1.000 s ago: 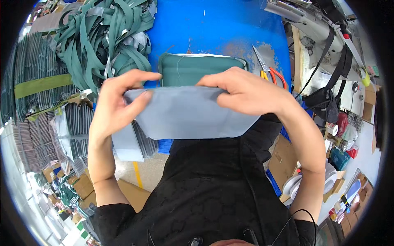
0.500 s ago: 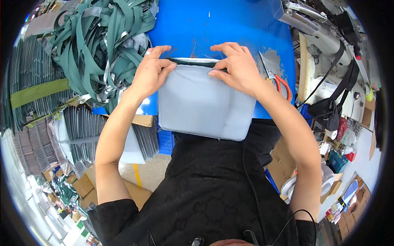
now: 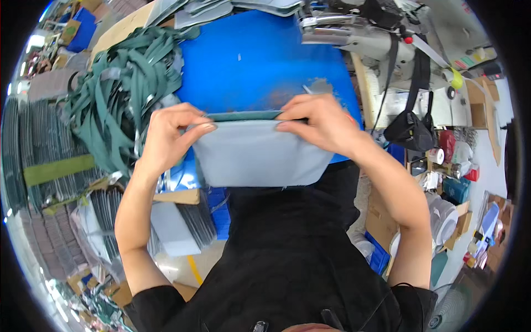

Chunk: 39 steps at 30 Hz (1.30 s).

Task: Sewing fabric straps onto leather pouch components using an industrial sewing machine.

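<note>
A light grey, rounded rectangular fabric panel (image 3: 254, 157) hangs tilted at the near edge of the blue work table, just in front of my body. Along its far edge runs a dark green strip (image 3: 243, 117). My left hand (image 3: 174, 135) pinches the far left corner between thumb and fingers. On the far right side, my right hand (image 3: 321, 124) grips the same edge, thumb on the near face. Scissors lie behind my right hand; only a blade tip (image 3: 307, 89) and a bit of orange handle show.
A heap of green zipper-like strips (image 3: 130, 88) lies left on the blue table (image 3: 249, 55). Stacked grey panels (image 3: 50, 133) stand farther left. A sewing machine (image 3: 376, 44) is at the far right, with a black strapped pouch (image 3: 410, 130) hanging nearby.
The panel's far edge has come up and toward me between both hands, so its face looks shorter. My fingers have closed on the edge. The whole view has shifted, showing more beyond the table.
</note>
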Tool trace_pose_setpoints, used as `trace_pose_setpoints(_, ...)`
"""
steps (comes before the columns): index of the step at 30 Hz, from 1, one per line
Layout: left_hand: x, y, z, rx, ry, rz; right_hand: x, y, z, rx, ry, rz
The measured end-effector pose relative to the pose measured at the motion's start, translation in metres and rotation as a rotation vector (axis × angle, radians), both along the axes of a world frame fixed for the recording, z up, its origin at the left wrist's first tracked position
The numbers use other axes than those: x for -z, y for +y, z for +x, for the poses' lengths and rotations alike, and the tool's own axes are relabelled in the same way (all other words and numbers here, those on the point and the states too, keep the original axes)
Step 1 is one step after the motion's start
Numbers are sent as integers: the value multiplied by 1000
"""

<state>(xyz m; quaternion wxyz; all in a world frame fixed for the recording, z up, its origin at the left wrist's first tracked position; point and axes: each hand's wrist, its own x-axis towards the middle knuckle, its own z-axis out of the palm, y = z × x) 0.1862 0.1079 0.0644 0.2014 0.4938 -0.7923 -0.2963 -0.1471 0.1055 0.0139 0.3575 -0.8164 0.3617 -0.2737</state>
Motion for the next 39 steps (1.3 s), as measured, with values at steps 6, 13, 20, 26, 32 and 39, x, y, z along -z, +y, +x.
trace_pose_setpoints(6, -34, 12, -26, 148, 72, -199, -36, 31, -27, 98, -36, -12)
trace_pose_setpoints(13, -37, 19, -39, 426, 22, -650, -42, 49, -43, 215, -78, -23)
trace_pose_setpoints(20, -40, 24, -39, 479, 19, -745, -43, 52, -47, 230, -80, -49)
trace_pose_setpoints(26, -43, 30, -38, 402, 52, -662, -42, 53, -44, 229, -81, -34)
trace_pose_setpoints(32, -43, 33, -37, 342, 71, -606, -46, 52, -40, 211, -63, -3)
trace_pose_setpoints(39, -46, 32, -32, 297, 43, -568, -54, 50, -32, 271, -44, 145)
